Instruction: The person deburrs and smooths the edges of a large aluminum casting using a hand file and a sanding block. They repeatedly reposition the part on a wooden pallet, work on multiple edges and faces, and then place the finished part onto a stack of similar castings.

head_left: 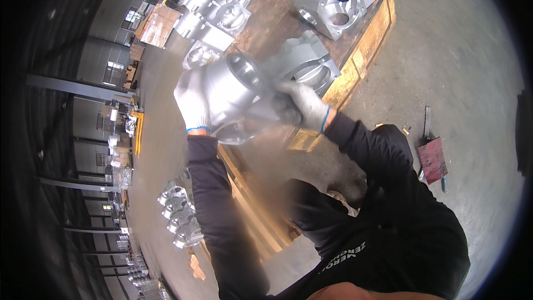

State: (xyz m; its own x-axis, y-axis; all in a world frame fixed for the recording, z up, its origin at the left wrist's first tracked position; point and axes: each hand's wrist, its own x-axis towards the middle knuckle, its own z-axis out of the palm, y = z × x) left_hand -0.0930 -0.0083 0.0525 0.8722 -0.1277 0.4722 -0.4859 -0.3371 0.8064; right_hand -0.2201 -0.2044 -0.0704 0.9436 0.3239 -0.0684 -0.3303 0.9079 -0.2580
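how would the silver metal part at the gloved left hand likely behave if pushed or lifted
The silver part looks like thick metal, so it is probably stiff and rather heavy. Its smooth, shiny surface may be slippery under the gloved left hand. It could roll if laid on its rounded side.

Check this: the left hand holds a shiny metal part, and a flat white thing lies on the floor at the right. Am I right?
Not quite: in the head view, the flat thing on the floor is red, not white. The left hand does hold a shiny metal part.
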